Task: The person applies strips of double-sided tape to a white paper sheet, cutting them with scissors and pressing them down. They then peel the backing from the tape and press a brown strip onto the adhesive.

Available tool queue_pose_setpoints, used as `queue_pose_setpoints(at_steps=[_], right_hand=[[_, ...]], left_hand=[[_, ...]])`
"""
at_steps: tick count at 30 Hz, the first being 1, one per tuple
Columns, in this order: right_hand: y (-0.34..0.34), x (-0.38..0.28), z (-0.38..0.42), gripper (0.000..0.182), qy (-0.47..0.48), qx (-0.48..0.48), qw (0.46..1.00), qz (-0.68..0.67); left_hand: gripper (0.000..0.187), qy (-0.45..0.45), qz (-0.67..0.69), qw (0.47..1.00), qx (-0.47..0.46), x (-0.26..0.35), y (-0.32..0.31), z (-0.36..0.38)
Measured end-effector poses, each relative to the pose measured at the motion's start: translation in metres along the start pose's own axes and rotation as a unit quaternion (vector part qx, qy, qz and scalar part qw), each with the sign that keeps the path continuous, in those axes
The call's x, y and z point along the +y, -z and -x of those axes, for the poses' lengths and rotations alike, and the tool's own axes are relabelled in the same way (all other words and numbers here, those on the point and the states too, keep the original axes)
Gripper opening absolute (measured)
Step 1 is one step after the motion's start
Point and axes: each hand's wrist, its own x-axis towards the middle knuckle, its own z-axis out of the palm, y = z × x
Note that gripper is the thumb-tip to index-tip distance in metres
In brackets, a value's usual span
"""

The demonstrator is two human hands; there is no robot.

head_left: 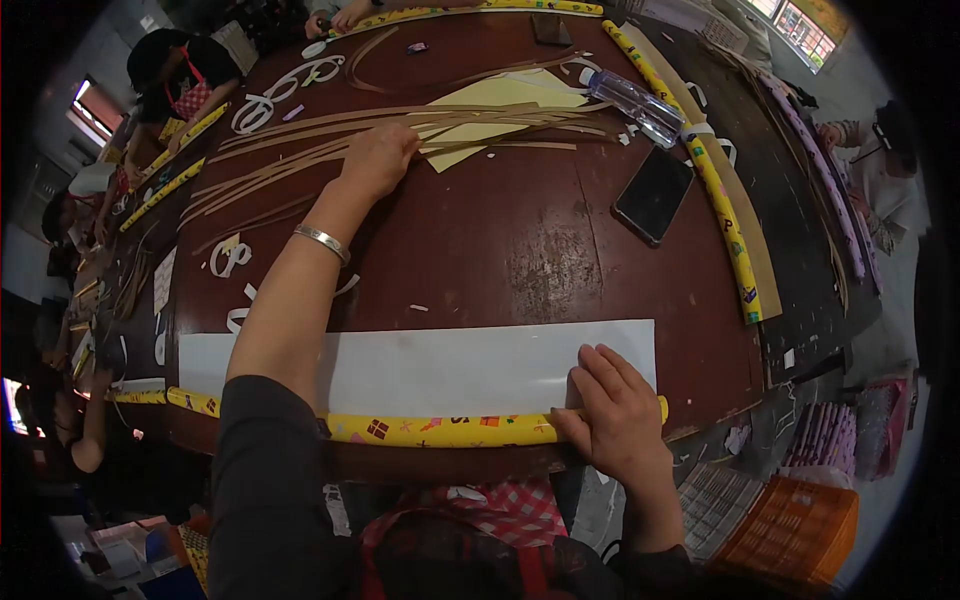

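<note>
My left hand (381, 160) reaches far across the table, its fingers closed on thin brown strips (290, 165) that lie in a loose bundle. The fingertips are partly hidden, so how many strips they hold cannot be made out. Close to me, my right hand (617, 415) lies open, thumb on a yellow patterned roll (450, 430) and fingers over a white sheet (450, 365). The roll runs along the front edge of the table, against the sheet's near side. My left forearm passes above both and hides part of them.
Yellow paper (450, 150) lies under the strips. A plastic bottle (635, 105), a black phone (653, 196) and another yellow roll (725, 215) are on the right of the brown table (450, 260). White tape curls (230, 257) lie left. Other people work around the room.
</note>
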Motion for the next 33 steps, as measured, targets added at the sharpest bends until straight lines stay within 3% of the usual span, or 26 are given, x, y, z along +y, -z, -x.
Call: queue_pose_setpoints(at_steps=[2, 6, 8, 12, 14, 18, 21, 23, 26, 29, 33], right_hand=[[0.0, 0.0, 0.0, 0.047, 0.0, 0.002, 1.0, 0.001], [-0.001, 0.001, 0.0, 0.046, 0.007, 0.01, 1.0, -0.001], [-0.002, 0.002, 0.001, 0.045, 0.005, 0.014, 1.0, -0.004], [-0.005, 0.003, 0.003, 0.046, 0.013, 0.02, 1.0, -0.007], [-0.006, 0.002, 0.004, 0.046, 0.009, 0.024, 1.0, -0.009], [-0.007, 0.002, 0.005, 0.044, 0.006, 0.023, 1.0, -0.01], [-0.008, 0.003, 0.005, 0.044, 0.006, 0.022, 1.0, -0.007], [-0.007, 0.003, 0.004, 0.044, 0.009, 0.02, 1.0, -0.002], [-0.006, 0.002, 0.004, 0.044, 0.005, 0.014, 1.0, -0.003], [-0.007, 0.003, 0.004, 0.044, 0.007, 0.02, 1.0, -0.001], [-0.006, 0.003, 0.003, 0.044, 0.009, 0.025, 1.0, -0.006]], left_hand=[[0.015, -0.056, 0.007, 0.995, 0.078, -0.006, 0.001, 0.002], [0.009, -0.064, 0.024, 0.991, 0.112, 0.01, 0.03, 0.012], [0.003, -0.134, 0.039, 0.979, 0.149, 0.026, 0.048, 0.025], [0.003, -0.185, -0.01, 0.97, 0.154, 0.051, 0.075, 0.066], [0.004, -0.144, -0.118, 0.979, 0.08, 0.05, 0.076, 0.08], [0.006, -0.155, -0.129, 0.977, 0.071, 0.048, 0.063, 0.093], [0.007, -0.163, -0.084, 0.979, 0.092, 0.076, 0.054, 0.083], [0.009, -0.125, -0.022, 0.992, 0.002, 0.098, 0.049, 0.066], [0.012, -0.101, 0.036, 0.994, -0.026, 0.128, 0.025, 0.033], [0.015, -0.086, 0.047, 0.994, 0.055, 0.141, -0.008, 0.006], [0.017, -0.03, 0.02, 0.999, 0.014, 0.141, -0.029, -0.011]])
